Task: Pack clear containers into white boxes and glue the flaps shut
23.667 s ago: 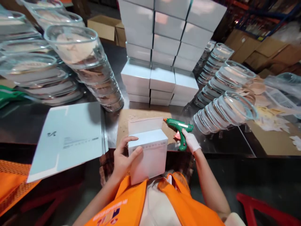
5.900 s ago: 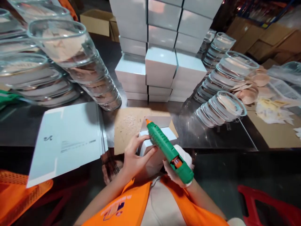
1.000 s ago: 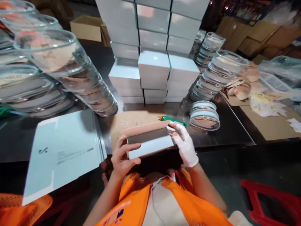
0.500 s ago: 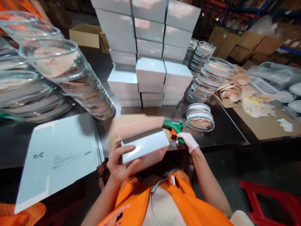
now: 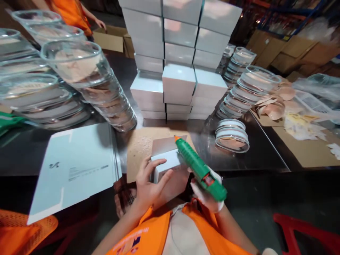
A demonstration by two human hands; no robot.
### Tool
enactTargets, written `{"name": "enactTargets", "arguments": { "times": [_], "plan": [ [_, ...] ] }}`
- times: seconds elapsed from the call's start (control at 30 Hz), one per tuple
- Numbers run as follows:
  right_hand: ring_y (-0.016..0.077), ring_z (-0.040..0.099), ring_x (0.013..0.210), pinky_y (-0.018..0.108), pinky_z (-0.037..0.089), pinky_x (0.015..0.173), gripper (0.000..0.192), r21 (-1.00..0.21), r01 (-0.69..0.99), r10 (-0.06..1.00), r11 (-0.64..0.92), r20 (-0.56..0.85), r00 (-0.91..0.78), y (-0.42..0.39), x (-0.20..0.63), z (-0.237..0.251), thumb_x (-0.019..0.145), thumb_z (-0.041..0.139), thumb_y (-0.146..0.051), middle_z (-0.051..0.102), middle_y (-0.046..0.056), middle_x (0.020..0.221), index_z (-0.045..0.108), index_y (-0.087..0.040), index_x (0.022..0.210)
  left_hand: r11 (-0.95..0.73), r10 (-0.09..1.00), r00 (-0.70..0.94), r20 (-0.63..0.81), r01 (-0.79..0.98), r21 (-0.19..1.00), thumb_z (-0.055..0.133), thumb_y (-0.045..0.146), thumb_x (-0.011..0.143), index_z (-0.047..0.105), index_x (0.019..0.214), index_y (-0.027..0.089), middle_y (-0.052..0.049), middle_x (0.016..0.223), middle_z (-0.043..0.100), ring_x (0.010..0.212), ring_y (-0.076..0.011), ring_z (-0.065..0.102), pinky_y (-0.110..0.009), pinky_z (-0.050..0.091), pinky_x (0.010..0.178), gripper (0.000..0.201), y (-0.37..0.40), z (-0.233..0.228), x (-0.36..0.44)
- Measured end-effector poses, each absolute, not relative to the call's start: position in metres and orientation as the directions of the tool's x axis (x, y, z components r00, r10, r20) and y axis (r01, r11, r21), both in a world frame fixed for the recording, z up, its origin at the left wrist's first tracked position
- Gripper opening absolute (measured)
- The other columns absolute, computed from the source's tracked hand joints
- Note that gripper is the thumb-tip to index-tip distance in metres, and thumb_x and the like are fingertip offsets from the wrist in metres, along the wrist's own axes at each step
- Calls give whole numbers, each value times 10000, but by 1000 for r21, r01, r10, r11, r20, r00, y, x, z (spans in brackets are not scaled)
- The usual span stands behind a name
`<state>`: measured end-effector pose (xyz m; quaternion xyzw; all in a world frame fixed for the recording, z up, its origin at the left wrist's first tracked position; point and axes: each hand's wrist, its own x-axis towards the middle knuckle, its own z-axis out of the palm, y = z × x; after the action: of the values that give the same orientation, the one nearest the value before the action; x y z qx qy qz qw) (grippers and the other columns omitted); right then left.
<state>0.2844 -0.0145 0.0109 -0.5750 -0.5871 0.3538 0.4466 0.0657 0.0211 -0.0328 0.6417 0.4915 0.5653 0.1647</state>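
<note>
My left hand [image 5: 150,180], bare, grips the left end of a white box [image 5: 167,157], thumb and fingers spread over its upper face. A flap [image 5: 165,145] of the box stands up along its far side. The box is held at the table's front edge, over a brown cardboard sheet [image 5: 136,152]. In my gloved right hand [image 5: 205,194] is a green glue gun [image 5: 195,161], tilted with its orange nozzle over the flap at the far side of the box. The gun hides part of the box's right end.
Stacked white boxes [image 5: 179,83] rise behind the work spot. Stacks of clear round lids [image 5: 106,95] stand left, more [image 5: 236,94] right. Flat printed card sheets [image 5: 77,159] lie at left. A person in an orange vest [image 5: 69,16] stands behind. A red stool [image 5: 300,230] is at lower right.
My right hand has raised the glue gun from the table and brought it over the box. The box has turned and shifted slightly right with my left hand.
</note>
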Motion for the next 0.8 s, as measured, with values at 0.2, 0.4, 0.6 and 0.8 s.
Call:
{"name": "enactTargets", "arguments": {
  "times": [0.2,0.4,0.6,0.8],
  "plan": [
    [209,675,611,326,576,576,176,-680,590,888,436,432,-158,-9,265,11,795,775,-377,697,22,732,648,-261,831,-478,816,-118,566,415,774,783,372,900,749,1090,238,-66,1153,727,1152,-267,674,-379,551,955,235,20,-32,70],
    [202,666,586,330,576,562,178,-806,510,950,300,298,-87,-5,266,-12,833,768,-388,681,8,710,634,-270,839,-467,813,-112,572,461,754,794,379,891,758,1073,257,-48,1061,766,1201,-280,659,-410,541,1006,222,19,-34,69],
    [218,642,614,383,591,662,250,-902,428,970,63,157,188,-1,304,-20,756,799,-453,680,28,675,652,-254,720,-415,834,-154,530,458,786,796,431,888,778,1050,265,-50,1057,764,1207,-285,653,-416,519,1034,233,19,-40,64],
    [202,585,463,344,524,483,411,-942,256,954,-217,-149,260,35,319,-33,786,688,-609,644,22,541,749,-204,827,-334,884,-202,422,359,872,812,452,871,774,1050,264,-55,1131,728,1203,-264,648,-361,496,1000,262,23,-49,59]
  ]
}}
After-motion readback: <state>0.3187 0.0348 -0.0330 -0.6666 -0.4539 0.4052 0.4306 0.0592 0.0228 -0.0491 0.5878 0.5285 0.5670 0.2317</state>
